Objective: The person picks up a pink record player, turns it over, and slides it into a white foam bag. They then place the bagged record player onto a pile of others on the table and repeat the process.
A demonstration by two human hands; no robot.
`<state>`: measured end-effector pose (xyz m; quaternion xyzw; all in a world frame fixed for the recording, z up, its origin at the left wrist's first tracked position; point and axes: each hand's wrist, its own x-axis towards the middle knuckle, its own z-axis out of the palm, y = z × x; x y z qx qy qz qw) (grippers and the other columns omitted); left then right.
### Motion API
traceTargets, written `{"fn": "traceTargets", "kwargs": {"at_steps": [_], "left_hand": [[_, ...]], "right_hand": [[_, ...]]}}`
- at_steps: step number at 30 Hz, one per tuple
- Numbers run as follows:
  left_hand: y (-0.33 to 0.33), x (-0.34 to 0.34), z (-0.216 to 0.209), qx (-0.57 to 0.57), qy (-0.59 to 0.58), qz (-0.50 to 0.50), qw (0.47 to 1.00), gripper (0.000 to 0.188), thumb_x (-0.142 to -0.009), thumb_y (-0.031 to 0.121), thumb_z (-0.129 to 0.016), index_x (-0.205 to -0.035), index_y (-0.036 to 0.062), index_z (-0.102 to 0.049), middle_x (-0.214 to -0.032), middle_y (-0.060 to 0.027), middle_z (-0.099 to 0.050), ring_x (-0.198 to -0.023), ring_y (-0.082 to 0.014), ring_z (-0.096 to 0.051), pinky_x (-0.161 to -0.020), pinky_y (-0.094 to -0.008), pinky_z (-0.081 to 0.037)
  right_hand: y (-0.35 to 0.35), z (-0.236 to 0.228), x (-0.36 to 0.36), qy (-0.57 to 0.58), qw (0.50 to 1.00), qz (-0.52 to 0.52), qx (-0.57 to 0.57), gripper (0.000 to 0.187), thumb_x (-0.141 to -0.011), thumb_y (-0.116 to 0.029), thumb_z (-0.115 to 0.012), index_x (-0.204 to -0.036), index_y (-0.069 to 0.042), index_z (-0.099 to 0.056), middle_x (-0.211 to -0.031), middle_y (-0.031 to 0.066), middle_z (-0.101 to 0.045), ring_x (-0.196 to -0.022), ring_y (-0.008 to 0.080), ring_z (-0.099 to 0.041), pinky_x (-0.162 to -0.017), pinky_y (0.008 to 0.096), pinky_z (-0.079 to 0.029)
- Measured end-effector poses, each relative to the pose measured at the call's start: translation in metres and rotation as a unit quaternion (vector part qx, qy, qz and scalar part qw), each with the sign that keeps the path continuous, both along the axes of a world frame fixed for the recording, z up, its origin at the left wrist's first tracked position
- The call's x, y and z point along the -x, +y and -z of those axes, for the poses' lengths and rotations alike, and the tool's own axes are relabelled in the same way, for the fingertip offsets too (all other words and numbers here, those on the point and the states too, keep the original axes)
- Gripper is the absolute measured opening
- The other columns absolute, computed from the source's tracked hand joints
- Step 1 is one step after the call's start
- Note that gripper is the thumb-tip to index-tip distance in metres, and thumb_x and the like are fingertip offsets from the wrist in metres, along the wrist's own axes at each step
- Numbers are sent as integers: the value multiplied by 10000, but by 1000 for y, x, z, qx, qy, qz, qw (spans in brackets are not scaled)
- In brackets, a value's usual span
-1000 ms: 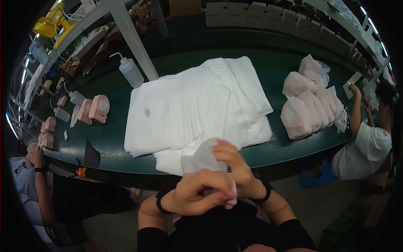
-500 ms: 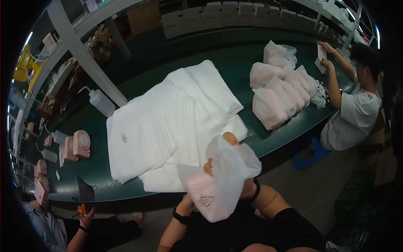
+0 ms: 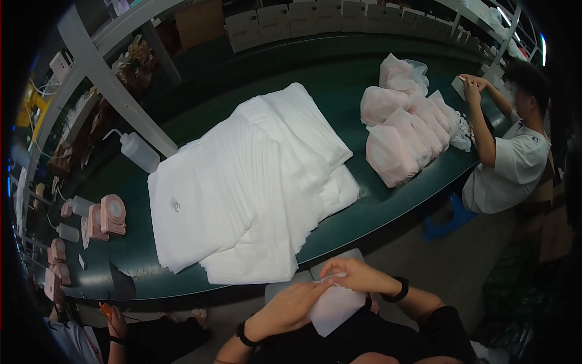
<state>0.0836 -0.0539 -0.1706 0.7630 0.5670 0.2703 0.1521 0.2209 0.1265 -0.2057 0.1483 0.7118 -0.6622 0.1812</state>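
Just above my lap, both hands hold a white translucent plastic bag (image 3: 339,310), folded into a small packet that looks faintly pink. My left hand (image 3: 294,304) grips its left side, its fingers reaching the top edge. Fingers of my right hand (image 3: 354,275) pinch the folded upper edge. What lies inside cannot be made out now. Beyond my hands, a broad fanned stack of flat white bags (image 3: 242,182) covers the middle of the green table (image 3: 327,236).
Several bagged pink items (image 3: 406,133) lie at the right, near a co-worker (image 3: 509,158) handling a small white box (image 3: 461,88). Pink devices (image 3: 113,213) and a squeeze bottle (image 3: 139,151) stand left. Another person (image 3: 79,337) sits lower left. A metal post (image 3: 115,85) rises behind.
The bag, loose and billowing with a pink item in it before, is now folded down compactly. My right hand has come down to its top edge. The co-worker's box has turned.
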Motion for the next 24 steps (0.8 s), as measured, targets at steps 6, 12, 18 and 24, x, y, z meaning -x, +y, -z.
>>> {"fn": "traceTargets", "kwargs": {"at_steps": [6,12,18,24], "left_hand": [[31,-8,16,186,-340,-80,918,890,-720,112,-729,-1400,42,-160,-1106,-163,-551,-985,-245,-572,-863,-343,-452],[54,-7,34,90,-525,-182,827,846,-779,139,-700,-1400,38,-134,-1139,-154,-490,-975,-218,-567,-811,-317,-473],[42,12,27,-146,-544,-312,765,607,-852,101,-601,-1336,10,-245,-1095,-142,-495,-918,-203,-570,-791,-309,-480],[21,24,37,-137,-546,-364,742,474,-904,105,-520,-1307,5,-291,-1034,-136,-525,-883,-195,-571,-777,-305,-481]], "right_hand": [[7,-25,-35,-3,994,72,88,492,-805,-196,-646,-1234,-29,-472,-1150,135,-535,-991,166,-537,-789,236,-448],[-4,-21,-36,33,992,119,28,746,-693,-281,-752,-1298,-25,-399,-1256,137,-454,-1138,215,-469,-913,302,-403],[59,-58,-18,162,971,169,43,690,-689,-178,-771,-1261,-15,-421,-1176,106,-498,-1034,163,-503,-895,292,-408],[94,-70,23,310,761,298,-487,671,-615,-113,-760,-1212,-17,-469,-1176,178,-467,-1142,307,-434,-964,377,-352]]}}
